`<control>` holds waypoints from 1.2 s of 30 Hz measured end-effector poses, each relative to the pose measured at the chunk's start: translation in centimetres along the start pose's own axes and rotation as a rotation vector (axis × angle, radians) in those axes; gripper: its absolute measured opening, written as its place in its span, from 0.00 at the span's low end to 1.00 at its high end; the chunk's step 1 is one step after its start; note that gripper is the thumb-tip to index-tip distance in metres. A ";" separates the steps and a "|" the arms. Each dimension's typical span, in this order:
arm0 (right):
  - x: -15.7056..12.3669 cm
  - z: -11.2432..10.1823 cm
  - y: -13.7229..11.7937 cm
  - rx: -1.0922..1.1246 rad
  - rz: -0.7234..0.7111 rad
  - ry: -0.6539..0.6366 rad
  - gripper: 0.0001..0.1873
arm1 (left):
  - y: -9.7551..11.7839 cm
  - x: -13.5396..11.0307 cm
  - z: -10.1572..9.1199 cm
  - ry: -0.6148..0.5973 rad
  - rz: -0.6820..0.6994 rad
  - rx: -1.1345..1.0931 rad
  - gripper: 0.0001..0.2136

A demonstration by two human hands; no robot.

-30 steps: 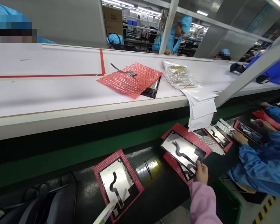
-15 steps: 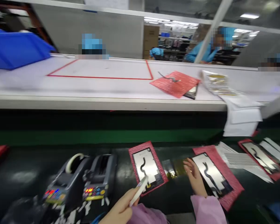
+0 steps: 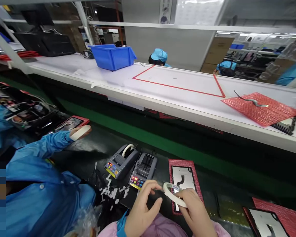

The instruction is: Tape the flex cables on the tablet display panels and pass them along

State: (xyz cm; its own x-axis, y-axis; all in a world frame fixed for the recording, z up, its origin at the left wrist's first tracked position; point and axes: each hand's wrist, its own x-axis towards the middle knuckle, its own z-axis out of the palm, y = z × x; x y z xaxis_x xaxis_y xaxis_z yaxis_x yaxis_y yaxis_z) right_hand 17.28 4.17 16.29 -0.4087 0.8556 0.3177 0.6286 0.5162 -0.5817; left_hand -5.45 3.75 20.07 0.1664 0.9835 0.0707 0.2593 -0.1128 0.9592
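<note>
My right hand (image 3: 193,205) grips a roll of white tape (image 3: 173,197) between thumb and fingers, tilted over the conveyor. My left hand (image 3: 145,209) is just left of the roll, its thumb and fingers apart, with fingertips close to the roll's edge. Whether they touch it I cannot tell. Behind the roll lies a silver, black-edged panel (image 3: 188,176) with a dark curved ribbon cable (image 3: 180,180), resting on a red bubble-wrap sheet (image 3: 181,162). The roll and my right hand cover its lower part.
Two tape dispensers (image 3: 122,161) stand left of the panel, with white scraps (image 3: 113,194) before them. Another panel (image 3: 266,222) lies at right. A co-worker in blue (image 3: 49,191) at left holds a tape roll (image 3: 80,132). A white shelf (image 3: 162,95) with a blue bin (image 3: 113,59) runs behind.
The view has swung left. The tape roll, in my left hand before, is now in my right hand. My right hand has left the right-hand panel, and my left hand has opened.
</note>
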 end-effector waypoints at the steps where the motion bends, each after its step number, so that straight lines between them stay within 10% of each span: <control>1: 0.0 0.1 -0.3 -0.009 -0.020 0.000 0.12 | 0.0 0.0 0.0 0.020 -0.015 -0.004 0.07; 15: -0.7 1.1 -2.8 -0.031 -0.022 -0.007 0.03 | -1.3 -0.1 0.9 -0.030 -0.114 -0.050 0.08; 27: 1.1 1.8 -3.6 -0.222 0.003 0.136 0.19 | -4.1 2.0 0.6 -0.089 -0.248 -0.020 0.15; 36: -0.9 2.7 -2.1 -0.083 0.112 -0.047 0.14 | -2.3 1.8 1.5 -0.096 -0.276 -0.017 0.17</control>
State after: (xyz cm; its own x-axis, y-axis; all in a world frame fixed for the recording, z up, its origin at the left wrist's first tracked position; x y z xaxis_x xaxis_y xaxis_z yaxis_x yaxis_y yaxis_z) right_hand 14.55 2.18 15.20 -0.3622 0.9063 0.2180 0.7235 0.4208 -0.5472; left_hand -4.37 5.57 17.55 0.1807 0.9588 -0.2193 0.2916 0.1608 0.9429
